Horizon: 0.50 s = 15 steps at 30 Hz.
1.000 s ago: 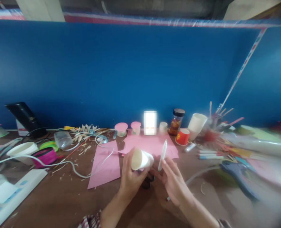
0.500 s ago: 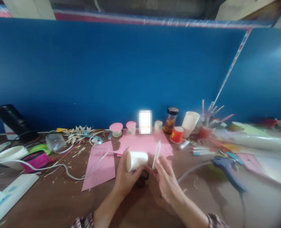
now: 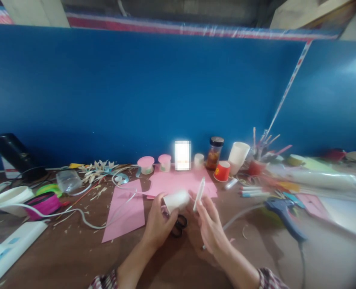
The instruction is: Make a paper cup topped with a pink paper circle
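Step in hand, apparently: cup positioning; left hand (image 3: 159, 225) grips tilted white cup (image 3: 178, 200) in curled fingers; right hand (image 3: 210, 224) pinches white pen (image 3: 200, 193); next move likely requires steady cup.

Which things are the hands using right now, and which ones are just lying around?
In use:
- white cup, in the left hand
- white pen, in the right hand

Seemingly just lying around:
- glue gun
- red cup
- jar
- power strip

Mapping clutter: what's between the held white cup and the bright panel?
In the head view, pink paper lies between the held white cup and the bright panel.
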{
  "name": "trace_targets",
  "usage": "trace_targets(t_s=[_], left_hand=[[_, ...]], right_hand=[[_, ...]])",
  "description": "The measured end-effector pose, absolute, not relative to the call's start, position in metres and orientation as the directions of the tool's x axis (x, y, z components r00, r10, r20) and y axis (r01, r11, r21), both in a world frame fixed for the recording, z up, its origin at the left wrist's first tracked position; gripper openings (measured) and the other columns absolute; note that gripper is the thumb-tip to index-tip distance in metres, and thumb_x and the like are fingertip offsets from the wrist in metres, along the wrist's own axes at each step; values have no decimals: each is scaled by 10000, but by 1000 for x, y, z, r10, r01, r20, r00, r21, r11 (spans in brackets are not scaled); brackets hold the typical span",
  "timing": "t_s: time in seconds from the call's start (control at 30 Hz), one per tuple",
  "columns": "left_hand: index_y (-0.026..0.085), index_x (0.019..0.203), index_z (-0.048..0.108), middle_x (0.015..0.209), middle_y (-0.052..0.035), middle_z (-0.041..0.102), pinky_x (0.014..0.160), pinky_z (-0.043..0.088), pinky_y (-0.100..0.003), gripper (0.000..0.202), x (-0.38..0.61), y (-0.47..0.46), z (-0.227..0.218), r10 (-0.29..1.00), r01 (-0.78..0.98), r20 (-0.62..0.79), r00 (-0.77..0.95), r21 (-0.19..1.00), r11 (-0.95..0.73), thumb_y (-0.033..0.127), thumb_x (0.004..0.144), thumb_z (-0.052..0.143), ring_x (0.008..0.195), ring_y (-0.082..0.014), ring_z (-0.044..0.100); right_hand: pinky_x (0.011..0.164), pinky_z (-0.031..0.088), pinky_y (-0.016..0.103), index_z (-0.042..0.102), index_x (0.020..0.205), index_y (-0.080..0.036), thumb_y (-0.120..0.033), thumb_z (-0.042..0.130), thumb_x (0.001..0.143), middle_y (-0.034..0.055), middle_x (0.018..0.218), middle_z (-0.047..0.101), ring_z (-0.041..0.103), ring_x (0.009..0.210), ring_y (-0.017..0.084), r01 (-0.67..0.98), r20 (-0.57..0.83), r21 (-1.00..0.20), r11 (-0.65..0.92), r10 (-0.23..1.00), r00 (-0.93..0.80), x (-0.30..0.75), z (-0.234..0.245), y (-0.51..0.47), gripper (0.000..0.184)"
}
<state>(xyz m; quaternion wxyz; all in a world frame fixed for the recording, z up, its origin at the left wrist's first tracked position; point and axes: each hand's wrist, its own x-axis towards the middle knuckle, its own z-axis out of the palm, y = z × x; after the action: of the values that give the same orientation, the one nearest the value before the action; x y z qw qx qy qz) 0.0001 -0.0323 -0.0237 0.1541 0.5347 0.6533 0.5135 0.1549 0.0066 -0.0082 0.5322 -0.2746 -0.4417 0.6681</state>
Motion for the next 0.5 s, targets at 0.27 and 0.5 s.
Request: trace_targets(t_s=[0.27, 0.5], left_hand=[[165, 1239, 503, 1201, -136, 614, 922, 491, -466, 558, -2, -30, -25, 885, 663, 384, -262, 738, -124, 293, 723, 672, 1102, -304, 599], [177, 1238, 537, 1115, -107, 664, 865, 515, -443, 514, 1, -30, -21, 904, 609, 344, -255, 783, -126, 323, 758, 649, 1002, -289, 641]], right_hand=[[1016, 456, 444, 643, 1014, -277, -435, 699, 826, 59, 1314, 635, 588, 1206, 271, -523, 136, -852, -26, 953, -269, 157, -5, 13, 252], [976, 483, 420, 650, 1044, -281, -431, 665, 859, 54, 1230, 679, 625, 1133, 253, -483, 216, -873, 63, 939, -268, 158, -4, 16, 239]])
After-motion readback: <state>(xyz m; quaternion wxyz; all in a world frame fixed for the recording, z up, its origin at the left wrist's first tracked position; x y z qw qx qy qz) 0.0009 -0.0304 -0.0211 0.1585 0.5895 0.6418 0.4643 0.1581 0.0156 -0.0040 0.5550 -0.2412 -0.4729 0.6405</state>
